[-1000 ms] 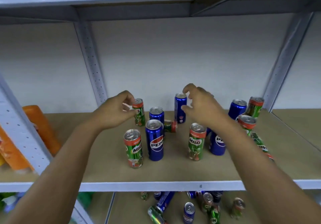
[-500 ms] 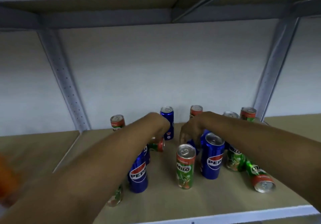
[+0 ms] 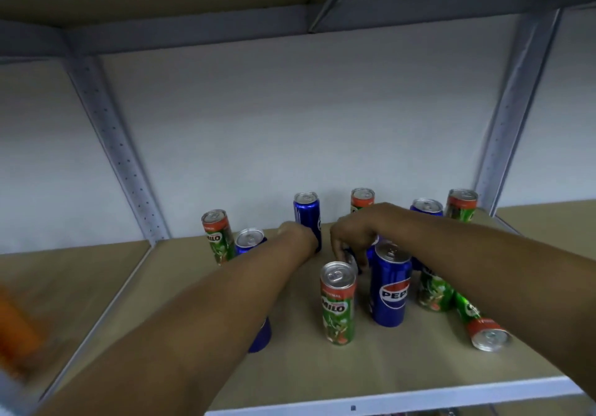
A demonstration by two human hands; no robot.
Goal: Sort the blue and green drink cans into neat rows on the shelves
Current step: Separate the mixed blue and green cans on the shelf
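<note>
1. My left hand (image 3: 298, 233) reaches deep to the back of the shelf (image 3: 180, 290), right by the upright blue Pepsi can (image 3: 307, 212) at the wall. The wrist hides the fingers, so I cannot tell whether they hold that can or only come near it.

2. My right hand (image 3: 350, 235) hangs with its fingers (image 3: 337, 249) curled downward over something small and dark behind the front Milo can (image 3: 338, 302). It looks like a can lying down, but it is too hidden to be sure, and I cannot tell if I have pinched it.

3. The cans are still mixed: a green Milo can (image 3: 217, 236) and a blue can (image 3: 250, 241) stand at the left, the big Pepsi can (image 3: 389, 283) stands in the middle, and one tipped Milo can (image 3: 480, 325) lies on its side at the right with its lid toward me.

4. I judge these slim cans to be stiff but thin-walled, smooth and a bit slippery; if full, they will feel solid for their size.

5. Best hold, I think: wrap thumb and fingers round the mid-body, not the rim, and squeeze lightly to avoid denting.

6. They are tall and narrow, so my forearms could easily knock over the neighbours as I draw back.
</note>
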